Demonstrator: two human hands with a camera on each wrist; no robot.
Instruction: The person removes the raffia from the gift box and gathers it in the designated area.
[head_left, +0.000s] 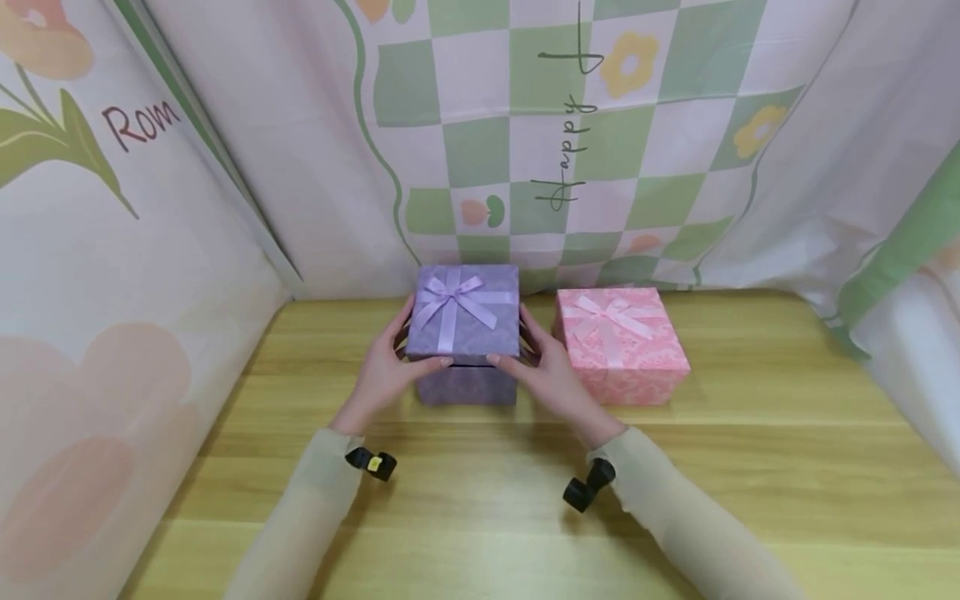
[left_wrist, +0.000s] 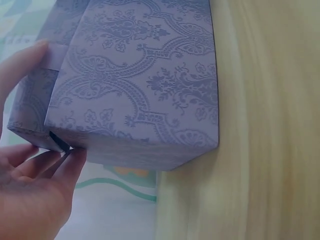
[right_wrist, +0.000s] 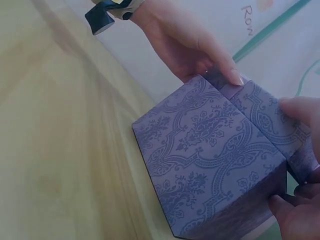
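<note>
A purple gift box [head_left: 467, 387] with a damask pattern stands upright on the table, its lid [head_left: 480, 333] topped by a lilac ribbon bow [head_left: 452, 297]. My left hand [head_left: 381, 371] holds the lid's left side, thumb on the front rim and the other fingers along the side. On the opposite side my right hand [head_left: 553, 375] grips the lid the same way. In the left wrist view a narrow dark gap shows at the corner between lid and box [left_wrist: 145, 75], near the fingertips [left_wrist: 75, 160]. What the box contains is hidden.
To the right of the purple box stands a closed pink gift box [head_left: 626, 387] with a pink bow. Both boxes are on a wooden table [head_left: 465, 517]. A checkered curtain [head_left: 480, 150] hangs behind, and a floral cloth [head_left: 150, 275] hangs at the left.
</note>
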